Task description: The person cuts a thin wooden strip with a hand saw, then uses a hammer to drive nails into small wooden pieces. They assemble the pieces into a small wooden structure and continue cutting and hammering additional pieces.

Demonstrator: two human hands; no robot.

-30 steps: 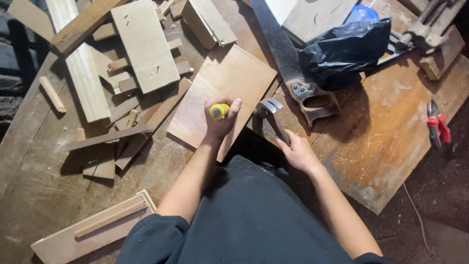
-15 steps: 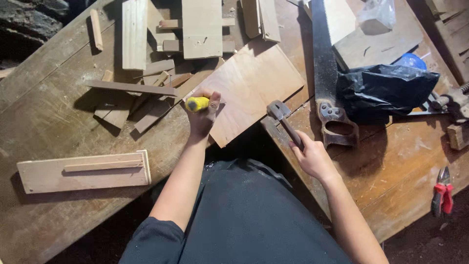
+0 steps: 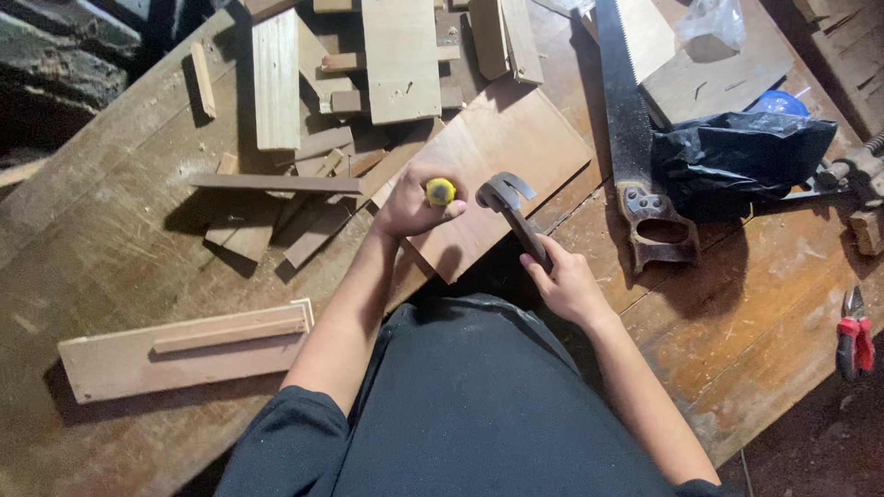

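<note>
Chisel handle (image 3: 440,191) clamped in left hand (image 3: 414,207); right hand (image 3: 562,281) grip wraps hammer (image 3: 516,213).

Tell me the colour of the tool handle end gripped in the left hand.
Yellow. The handle end sticks out of the left hand, seen clearly in the head view.

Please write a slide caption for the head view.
Left hand holds a yellow-handled tool; right hand holds a hammer.
</note>
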